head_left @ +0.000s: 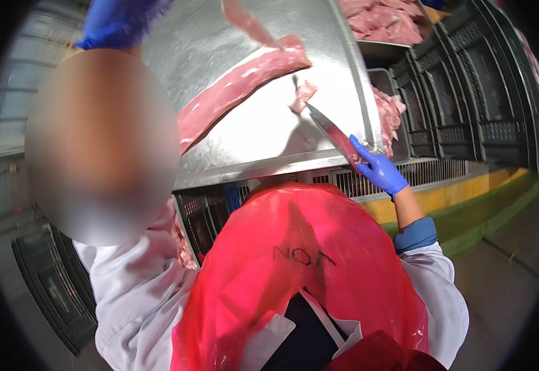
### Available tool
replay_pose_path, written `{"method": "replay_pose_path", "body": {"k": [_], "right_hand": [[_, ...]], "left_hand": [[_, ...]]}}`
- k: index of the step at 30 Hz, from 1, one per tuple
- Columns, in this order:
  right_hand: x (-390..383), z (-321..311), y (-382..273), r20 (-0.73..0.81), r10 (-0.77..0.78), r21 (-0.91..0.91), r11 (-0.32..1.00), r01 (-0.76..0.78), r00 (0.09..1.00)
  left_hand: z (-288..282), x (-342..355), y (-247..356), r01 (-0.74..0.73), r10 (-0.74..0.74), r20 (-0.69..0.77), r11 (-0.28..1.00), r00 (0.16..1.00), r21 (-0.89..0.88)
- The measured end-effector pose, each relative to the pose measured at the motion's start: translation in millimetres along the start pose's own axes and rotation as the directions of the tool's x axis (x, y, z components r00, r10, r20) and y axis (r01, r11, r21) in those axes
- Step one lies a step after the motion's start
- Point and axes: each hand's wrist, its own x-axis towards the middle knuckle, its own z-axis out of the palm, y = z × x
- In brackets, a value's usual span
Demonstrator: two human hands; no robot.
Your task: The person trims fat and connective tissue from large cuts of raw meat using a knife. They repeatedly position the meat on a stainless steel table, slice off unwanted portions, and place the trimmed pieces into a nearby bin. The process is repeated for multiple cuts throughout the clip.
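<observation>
My right hand (382, 173), in a blue glove, is closed around a knife (334, 133), its index finger stretched along it. The blade points up and left across the metal table edge, its tip at a small scrap of meat (304, 96). Left of the scrap, a long pink cut of meat (238, 86) lies slantwise on the metal tabletop (269, 133). A blurred strip of meat (248, 23) extends from its far end toward the top edge. My left hand (124, 23), blue-gloved, is raised at the upper left; its fingers are out of frame or smeared.
Beyond the table's right edge sit a container of pink meat (384, 21) and another heap of meat pieces (388, 117). Dark plastic crates (467, 86) stand further right. More meat (181, 238) shows below the table at the left, near another dark crate (53, 287).
</observation>
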Motion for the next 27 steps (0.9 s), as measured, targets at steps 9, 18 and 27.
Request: {"method": "replay_pose_path", "body": {"k": [9,18,27], "right_hand": [[-65.4,10.6,-19.5,-0.134,0.163,0.241,0.962,-0.128,0.977],[-148.0,43.1,1.8,-0.452,0.574,0.635,0.745,-0.206,0.683],[45.4,9.1,-41.4,-0.297,0.381,0.579,0.801,-0.152,0.875]], "left_hand": [[173.1,78.1,-19.9,-0.414,0.188,0.45,0.773,0.873,0.481],[204.7,-172.5,-317.7,0.108,-0.244,0.061,0.623,0.968,0.775],[76.3,-307.2,-319.9,-0.02,-0.374,0.319,0.621,0.871,0.784]]}}
